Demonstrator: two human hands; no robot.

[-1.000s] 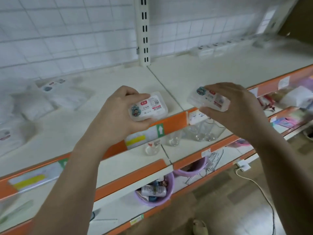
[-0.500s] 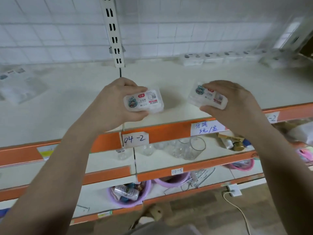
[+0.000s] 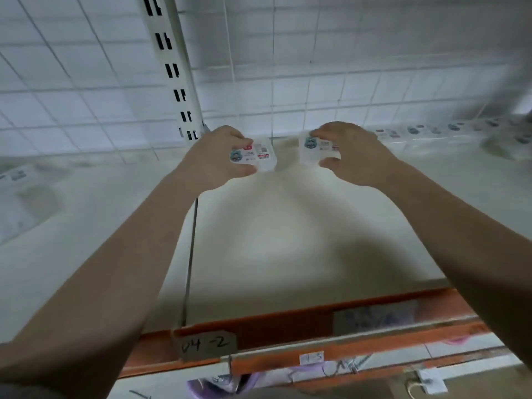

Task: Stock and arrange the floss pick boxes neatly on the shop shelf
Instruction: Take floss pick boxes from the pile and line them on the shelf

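Arms reach forward from the bottom corners toward the back of a white shop shelf (image 3: 273, 240). The left hand (image 3: 214, 156) grips a small clear floss pick box (image 3: 254, 155), its fingers curled over the far edge and its thumb pressed along the near edge. The box label faces up, showing a round cartoon sticker, a red logo and a barcode. The right hand (image 3: 352, 152) grips a second box (image 3: 312, 152) of the same kind, fingers curled over the top and thumb under the near edge. Both boxes sit low over the shelf near the white wire grid back panel (image 3: 331, 82); whether they touch the shelf cannot be told. The two boxes are near each other with a gap between them.

To the right, a row of similar boxes (image 3: 417, 133) lines the back of the shelf, blurred. A slotted white upright post (image 3: 172, 67) stands just behind the left hand. Blurred packets (image 3: 17, 180) lie on the shelf at far left. The shelf's front edge is an orange strip (image 3: 288, 321) carrying a handwritten paper tag (image 3: 205, 345). Below it a lower orange-edged shelf (image 3: 345, 361) shows.
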